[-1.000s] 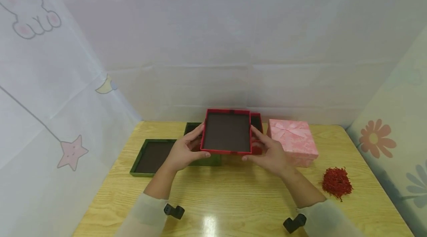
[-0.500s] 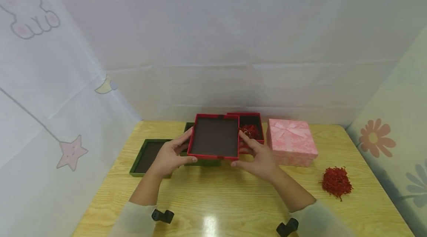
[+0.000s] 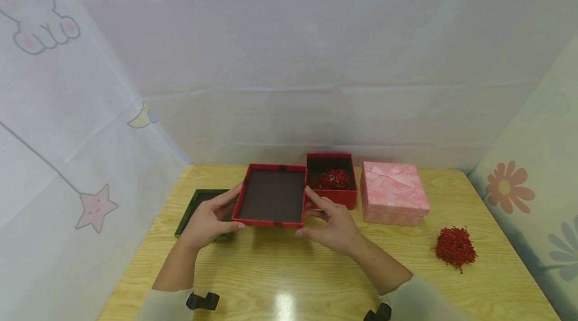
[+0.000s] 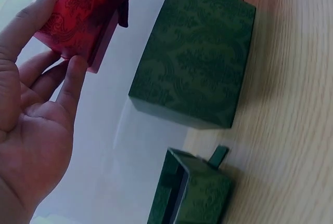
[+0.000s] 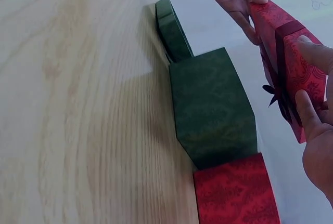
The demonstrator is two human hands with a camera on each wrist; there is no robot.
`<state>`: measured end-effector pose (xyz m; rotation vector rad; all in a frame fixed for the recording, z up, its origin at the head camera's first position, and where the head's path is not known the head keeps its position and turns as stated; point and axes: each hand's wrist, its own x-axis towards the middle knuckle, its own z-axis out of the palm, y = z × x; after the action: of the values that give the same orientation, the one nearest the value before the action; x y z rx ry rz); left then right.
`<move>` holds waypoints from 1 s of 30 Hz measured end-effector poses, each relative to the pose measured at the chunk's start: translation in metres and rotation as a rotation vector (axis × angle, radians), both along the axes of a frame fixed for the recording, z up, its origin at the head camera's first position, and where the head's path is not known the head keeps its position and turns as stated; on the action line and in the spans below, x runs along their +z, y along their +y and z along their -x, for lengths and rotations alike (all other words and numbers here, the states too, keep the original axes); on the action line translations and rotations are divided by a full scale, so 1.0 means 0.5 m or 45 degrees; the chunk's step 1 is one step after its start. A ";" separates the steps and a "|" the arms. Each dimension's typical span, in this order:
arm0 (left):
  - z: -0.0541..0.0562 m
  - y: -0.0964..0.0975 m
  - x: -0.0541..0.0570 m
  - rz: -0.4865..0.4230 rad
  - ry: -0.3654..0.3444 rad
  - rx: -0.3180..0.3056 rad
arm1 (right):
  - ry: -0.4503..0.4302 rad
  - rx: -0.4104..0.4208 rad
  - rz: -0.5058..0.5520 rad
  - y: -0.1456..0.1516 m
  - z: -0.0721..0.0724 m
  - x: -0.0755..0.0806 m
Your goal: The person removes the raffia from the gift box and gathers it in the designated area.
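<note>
A red patterned box lid (image 3: pixel 271 195) is held up between both hands, its dark inner side facing the head camera. My left hand (image 3: pixel 207 220) grips its left edge and my right hand (image 3: pixel 331 223) its right edge, thumbs at the near side. A dark ribbon with a bow (image 5: pixel 281 94) runs across the lid's outer face in the right wrist view. The lid hides the green box (image 4: pixel 195 52) from the head camera; both wrist views show that box standing beneath. To its right stands the open red box (image 3: pixel 334 195), with red shredded paper (image 3: pixel 334 179) inside.
A green lid (image 3: pixel 194 205) lies inner side up at the left, partly behind the left hand. A closed pink box (image 3: pixel 395 193) with a bow stands right of the red box. Nearer the table's right edge sits a heap of red shredded paper (image 3: pixel 456 247).
Both hands have carried the red lid leftward and slightly nearer, from in front of the red box to over the green box. The red box and its shredded paper have come into view.
</note>
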<state>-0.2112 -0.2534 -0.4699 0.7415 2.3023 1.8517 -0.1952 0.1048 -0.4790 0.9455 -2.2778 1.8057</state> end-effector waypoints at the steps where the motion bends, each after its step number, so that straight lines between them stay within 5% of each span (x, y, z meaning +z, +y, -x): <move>1: -0.003 -0.005 -0.001 0.001 -0.002 0.001 | 0.004 0.006 -0.001 -0.004 -0.002 0.000; 30: -0.102 -0.141 -0.026 0.032 -0.078 -0.056 | -0.051 0.171 -0.020 -0.114 -0.079 -0.042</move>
<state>-0.1601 -0.3238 -0.4831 0.7156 2.2493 1.7983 -0.1557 0.0475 -0.5000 1.1000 -2.3068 1.8770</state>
